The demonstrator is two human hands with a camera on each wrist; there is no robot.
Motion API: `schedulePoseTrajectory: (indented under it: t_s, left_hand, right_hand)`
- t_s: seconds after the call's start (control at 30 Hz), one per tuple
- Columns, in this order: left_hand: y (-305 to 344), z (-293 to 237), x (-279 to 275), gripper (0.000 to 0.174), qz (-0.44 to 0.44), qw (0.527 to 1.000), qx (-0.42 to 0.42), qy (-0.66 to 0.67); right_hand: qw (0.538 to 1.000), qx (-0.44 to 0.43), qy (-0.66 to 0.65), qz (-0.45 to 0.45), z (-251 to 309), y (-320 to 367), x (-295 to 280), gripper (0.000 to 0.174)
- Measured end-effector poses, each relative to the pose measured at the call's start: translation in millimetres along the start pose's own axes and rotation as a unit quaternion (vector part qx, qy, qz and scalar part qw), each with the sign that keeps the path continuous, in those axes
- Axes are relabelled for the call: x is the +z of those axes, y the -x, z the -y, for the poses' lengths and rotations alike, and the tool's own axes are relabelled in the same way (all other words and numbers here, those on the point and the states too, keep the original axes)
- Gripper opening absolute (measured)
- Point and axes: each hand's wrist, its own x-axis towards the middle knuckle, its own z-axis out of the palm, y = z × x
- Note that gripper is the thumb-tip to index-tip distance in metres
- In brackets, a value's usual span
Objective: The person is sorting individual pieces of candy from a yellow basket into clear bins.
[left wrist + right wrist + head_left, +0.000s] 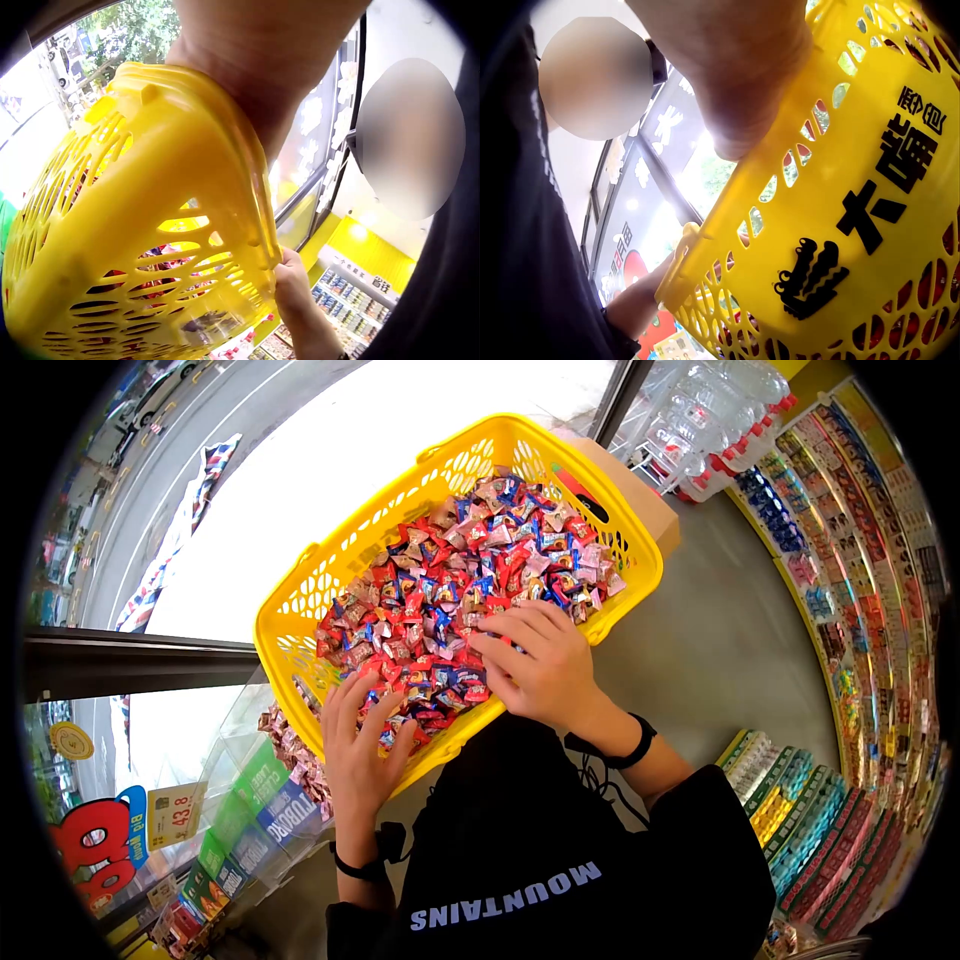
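Note:
A yellow perforated basket [370, 530] full of small wrapped candies [480, 550], mostly red, blue and pink, fills the middle of the head view. My left hand [362, 745] reaches over its near left rim, fingers spread on the candies. My right hand [540, 660] lies over the near right rim, fingers slightly bent on the candies. The left wrist view shows the basket's side [150, 217] with a forearm [277, 52] across its rim. In the right wrist view, black lettering marks the basket wall [802, 217]; the hand inside is hidden.
A cardboard box [640, 500] stands behind the basket. Water bottles [700, 430] are at the upper right, snack shelves [860, 560] curve down the right, and stacked packets [800, 820] stand lower right. Left are a clear bin with more candies [300, 760] and a price sign [175, 815].

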Motion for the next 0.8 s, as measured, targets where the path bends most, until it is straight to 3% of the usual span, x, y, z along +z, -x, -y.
schedulePoseTrajectory:
  t_s: [0.47,0.8]
  left_hand:
    - [7,3,-3,0.034,-0.013,0.998,0.017,0.056]
    - [3,-4,-21,0.032,0.035,0.999,0.003,0.011]
  right_hand:
    - [0.998,0.018,0.047,0.031,9,5,-2,0.022]
    - [0.997,-0.069,-0.025,0.010,-13,13,-43,0.029]
